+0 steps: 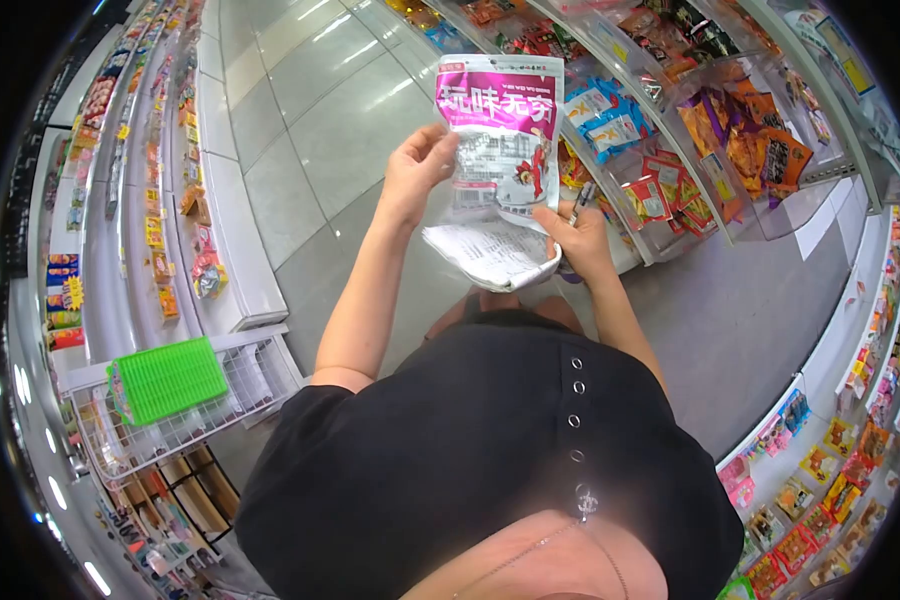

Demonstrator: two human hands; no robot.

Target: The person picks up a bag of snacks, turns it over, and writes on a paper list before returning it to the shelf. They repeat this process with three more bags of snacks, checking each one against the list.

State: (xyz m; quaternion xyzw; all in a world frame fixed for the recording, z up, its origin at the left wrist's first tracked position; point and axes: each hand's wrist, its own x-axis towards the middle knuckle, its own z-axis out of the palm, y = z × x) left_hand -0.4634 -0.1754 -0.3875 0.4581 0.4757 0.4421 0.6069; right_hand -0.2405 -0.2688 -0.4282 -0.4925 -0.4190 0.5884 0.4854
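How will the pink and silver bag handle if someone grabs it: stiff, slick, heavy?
Probably semi-stiff: the bag stands fairly flat above the right hand, though its film would likely crinkle under a squeeze. Likely a bit slippery, given the glossy sheen. Contents are hard to judge, but its slim look suggests it's fairly light.

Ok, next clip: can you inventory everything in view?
Snack pouch: one, pink and silver, between hands
Papers: white, below pouch, count unclear
Pen: one, dark, right hand
Basket: one, green, on rack
Wire rack: one, white, lower left
Bins: several, clear, upper right
Snack packets: uncountable, multicoloured, both sides
Floor: grey, centre
Top: one, black, worn
Necklace: one, silvery, worn
Left hand: one, bare, pouch's left edge
Right hand: one, bare, pouch's lower right
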